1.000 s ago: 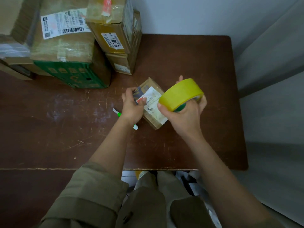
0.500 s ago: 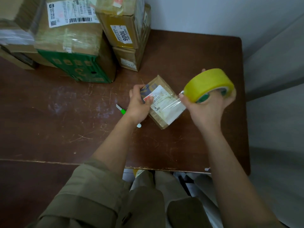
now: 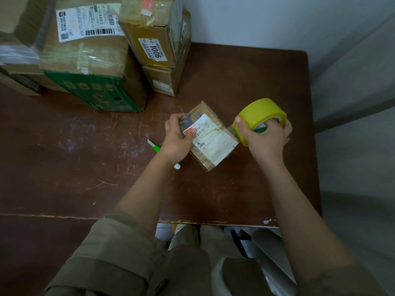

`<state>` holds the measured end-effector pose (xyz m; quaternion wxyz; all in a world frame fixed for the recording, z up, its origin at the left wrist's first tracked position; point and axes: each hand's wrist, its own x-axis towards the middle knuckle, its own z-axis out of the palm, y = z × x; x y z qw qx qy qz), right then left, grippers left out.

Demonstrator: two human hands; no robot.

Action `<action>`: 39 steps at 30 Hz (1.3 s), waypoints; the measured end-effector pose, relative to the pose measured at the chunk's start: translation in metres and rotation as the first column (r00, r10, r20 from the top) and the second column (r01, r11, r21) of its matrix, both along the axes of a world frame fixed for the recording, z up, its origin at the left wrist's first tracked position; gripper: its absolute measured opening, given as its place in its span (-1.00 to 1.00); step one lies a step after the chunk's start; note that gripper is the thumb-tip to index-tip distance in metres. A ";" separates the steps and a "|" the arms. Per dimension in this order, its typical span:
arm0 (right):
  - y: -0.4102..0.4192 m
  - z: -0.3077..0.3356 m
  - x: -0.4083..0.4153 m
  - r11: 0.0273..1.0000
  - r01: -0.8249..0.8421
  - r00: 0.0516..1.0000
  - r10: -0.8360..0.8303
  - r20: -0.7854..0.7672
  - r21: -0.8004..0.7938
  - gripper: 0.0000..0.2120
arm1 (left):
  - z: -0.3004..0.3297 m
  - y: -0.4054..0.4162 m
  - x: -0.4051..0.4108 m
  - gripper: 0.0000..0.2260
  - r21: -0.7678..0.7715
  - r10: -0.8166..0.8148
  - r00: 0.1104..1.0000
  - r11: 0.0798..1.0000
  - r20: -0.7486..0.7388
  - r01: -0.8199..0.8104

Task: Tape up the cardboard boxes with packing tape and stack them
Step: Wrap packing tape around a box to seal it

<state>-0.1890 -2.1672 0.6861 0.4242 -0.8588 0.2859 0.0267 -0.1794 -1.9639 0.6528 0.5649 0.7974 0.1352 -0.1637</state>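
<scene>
Tape roll (image 3: pixel 259 119) lowered beside small box (image 3: pixel 210 136), right hand (image 3: pixel 264 138) gripping, left hand (image 3: pixel 176 138) steady

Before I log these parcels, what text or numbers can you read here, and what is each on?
"1006": white label on the upper box of the stack at the back.
"14": end of a number on the white label of the small box, which the left hand holds.
Shipping label with barcode on the large box: print too blurred to read.
Roll of yellow tape, gripped by the right hand: no readable text.
</scene>
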 end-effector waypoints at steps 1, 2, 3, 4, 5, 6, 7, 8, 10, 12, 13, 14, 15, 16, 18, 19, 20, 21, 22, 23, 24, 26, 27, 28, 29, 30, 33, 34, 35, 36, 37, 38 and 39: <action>0.000 -0.001 0.000 1.000 -0.008 1.000 0.008 0.000 -0.012 -0.59 | 0.001 0.000 0.000 -0.64 -0.002 -0.001 1.000 1.000 -0.002 0.001; 0.001 -0.002 0.000 1.000 -0.014 1.000 0.014 0.002 -0.020 -0.59 | 0.001 0.000 0.001 -0.64 -0.003 -0.001 1.000 1.000 -0.003 0.001; 0.001 -0.002 0.000 1.000 -0.018 1.000 0.018 0.003 -0.021 -0.60 | 0.001 0.001 0.000 -0.65 0.000 -0.002 1.000 1.000 -0.003 0.002; 0.002 -0.003 0.000 0.999 -0.022 1.000 0.022 0.004 -0.026 -0.61 | 0.002 0.001 0.000 -0.66 0.003 -0.003 1.000 1.000 -0.004 0.003; 0.002 -0.003 0.000 0.999 -0.026 1.000 0.026 0.007 -0.030 -0.62 | 0.002 0.001 0.000 -0.67 0.003 -0.004 1.000 1.000 -0.007 0.004; 0.002 -0.003 -0.001 0.999 -0.029 1.000 0.029 0.006 -0.035 -0.61 | 0.002 0.001 0.000 -0.67 0.002 -0.006 1.000 1.000 -0.008 0.006; 0.002 -0.003 -0.001 0.999 -0.031 1.000 0.031 0.004 -0.039 -0.60 | 0.002 0.000 0.000 -0.67 0.005 -0.009 1.000 1.000 -0.010 0.009; 0.002 -0.004 -0.002 0.999 -0.032 0.999 0.032 0.000 -0.043 -0.60 | 0.002 0.000 0.000 -0.67 0.007 -0.012 1.000 1.000 -0.012 0.012; 0.002 -0.004 -0.002 0.998 -0.037 0.999 0.037 -0.004 -0.057 -0.58 | 0.002 0.001 0.001 -0.67 -0.005 -0.013 1.000 1.000 -0.021 0.012; 0.003 -0.004 -0.002 0.996 -0.039 0.999 0.039 0.002 -0.076 -0.57 | 0.002 0.001 0.001 -0.67 -0.016 -0.013 1.000 1.000 -0.026 0.012; 0.004 -0.003 -0.002 0.996 -0.038 0.999 0.039 0.004 -0.085 -0.57 | 0.001 0.001 0.001 -0.67 -0.016 -0.014 0.999 1.000 -0.029 0.014; 0.005 -0.003 -0.003 0.995 -0.040 0.999 0.041 0.005 -0.095 -0.57 | 0.001 0.001 0.001 -0.66 -0.016 -0.015 0.999 1.000 -0.029 0.014; 0.006 -0.004 -0.003 0.993 -0.046 0.999 0.047 0.007 -0.107 -0.57 | 0.000 0.000 0.001 -0.65 -0.013 -0.015 1.000 1.000 -0.028 0.014; 0.007 -0.005 -0.003 0.992 -0.055 0.998 0.057 0.012 -0.115 -0.57 | 0.001 0.000 0.001 -0.65 -0.007 -0.015 1.000 1.000 -0.026 0.015; 0.008 -0.009 -0.004 0.991 -0.062 0.997 0.065 0.029 -0.115 -0.59 | 0.000 -0.002 0.001 -0.63 0.021 -0.024 1.000 1.000 -0.015 0.024; 0.009 -0.009 -0.005 0.992 -0.058 0.997 0.062 0.034 -0.110 -0.59 | 0.000 -0.004 0.001 -0.62 0.039 -0.030 1.000 0.999 -0.006 0.030; 0.009 -0.011 -0.005 0.992 -0.054 0.998 0.059 0.038 -0.110 -0.59 | 0.001 -0.005 0.001 -0.61 0.059 -0.034 0.999 0.998 -0.003 0.034; 0.010 -0.011 -0.005 0.992 -0.055 0.997 0.060 0.044 -0.114 -0.59 | 0.002 -0.006 0.000 -0.60 0.080 -0.043 0.999 0.996 -0.003 0.043; 0.010 -0.013 -0.006 0.991 -0.061 0.996 0.068 0.056 -0.122 -0.59 | 0.003 -0.008 -0.001 -0.57 0.106 -0.045 0.999 0.993 -0.003 0.045; 0.010 -0.012 -0.007 0.989 -0.066 0.994 0.077 0.078 -0.132 -0.59 | 0.003 -0.010 -0.001 -0.54 0.172 -0.049 0.999 0.984 0.004 0.048; 0.010 -0.013 -0.007 0.989 -0.065 0.992 0.080 0.103 -0.136 -0.59 | 0.003 -0.013 -0.001 -0.51 0.280 -0.074 0.997 0.958 0.016 0.067; 0.011 -0.012 -0.010 0.990 -0.058 0.987 0.077 0.142 -0.130 -0.59 | 0.007 -0.021 0.002 -0.45 0.513 -0.196 0.979 0.846 0.053 0.141; 0.011 -0.011 -0.010 0.990 -0.059 0.983 0.079 0.164 -0.128 -0.59 | 0.008 -0.024 0.006 -0.45 0.557 -0.224 0.973 0.816 0.061 0.154; 0.010 -0.012 -0.010 0.990 -0.067 0.978 0.090 0.186 -0.127 -0.59 | 0.011 -0.027 0.011 -0.49 0.544 -0.202 0.978 0.827 0.059 0.138; 0.009 -0.013 -0.009 0.988 -0.081 0.973 0.107 0.204 -0.132 -0.58 | 0.016 -0.030 0.018 -0.54 0.516 -0.152 0.987 0.850 0.047 0.106; 0.006 -0.016 -0.008 0.985 -0.093 0.968 0.123 0.218 -0.145 -0.58 | 0.016 -0.032 0.024 -0.54 0.491 -0.095 0.995 0.868 0.024 0.071; 0.000 -0.020 -0.008 0.990 -0.055 0.950 0.091 0.299 -0.129 -0.58 | 0.012 -0.038 0.033 -0.40 0.614 -0.125 0.992 0.780 -0.036 0.121; 0.001 -0.020 -0.009 0.993 -0.030 0.935 0.069 0.347 -0.118 -0.60 | 0.010 -0.038 0.032 -0.40 0.652 -0.141 0.990 0.748 -0.026 0.124; 0.003 -0.019 -0.010 0.992 -0.013 0.911 0.064 0.408 -0.125 -0.62 | 0.008 -0.038 0.031 -0.41 0.670 -0.148 0.989 0.732 -0.016 0.120; 0.006 -0.016 -0.012 0.989 -0.005 0.879 0.074 0.471 -0.146 -0.64 | 0.006 -0.038 0.029 -0.43 0.683 -0.155 0.988 0.721 -0.005 0.116; 0.009 -0.012 -0.014 0.985 0.000 0.846 0.093 0.525 -0.174 -0.66 | 0.005 -0.038 0.028 -0.44 0.692 -0.161 0.987 0.712 -0.004 0.119; 0.011 -0.007 -0.015 0.981 0.004 0.815 0.109 0.569 -0.194 -0.67 | 0.004 -0.039 0.028 -0.44 0.698 -0.165 0.986 0.706 -0.008 0.124; 0.012 -0.001 -0.016 0.980 0.012 0.787 0.112 0.606 -0.196 -0.68 | 0.003 -0.039 0.029 -0.45 0.702 -0.170 0.985 0.700 -0.016 0.133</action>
